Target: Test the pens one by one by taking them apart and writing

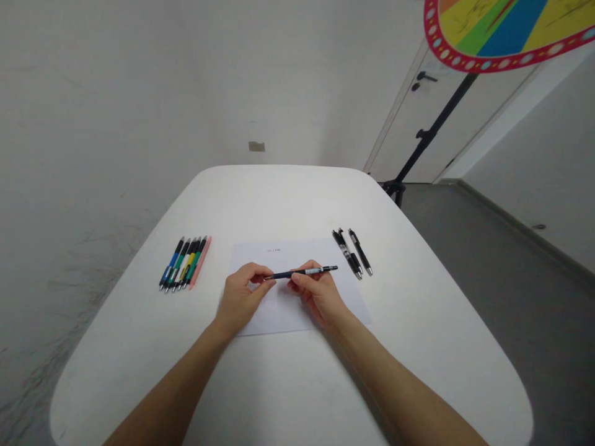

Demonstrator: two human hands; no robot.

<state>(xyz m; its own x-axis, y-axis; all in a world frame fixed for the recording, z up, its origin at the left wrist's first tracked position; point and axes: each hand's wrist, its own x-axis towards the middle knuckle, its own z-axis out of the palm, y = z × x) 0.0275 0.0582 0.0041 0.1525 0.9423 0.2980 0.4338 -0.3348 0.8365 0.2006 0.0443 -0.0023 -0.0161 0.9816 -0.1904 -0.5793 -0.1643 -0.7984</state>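
Observation:
A dark pen [304, 272] lies nearly level between my two hands, above a white sheet of paper [279, 316] with a small line of writing near its top. My left hand [242, 296] pinches the pen's left end between thumb and fingers. Around the pen's middle, the thumb and fingers of my right hand [321, 296] are closed; its right end sticks out beyond them. Left of the paper, several pens in blue, green, white and yellow lie side by side with a pink pen [201, 262]. Black pens [360, 252] lie at the paper's upper right.
The white table [279, 198] has rounded corners and stands close to a pale wall. Beyond its right side are a door [446, 111] and a black stand [437, 124] that bears a colourful wheel [502, 31] at the top right.

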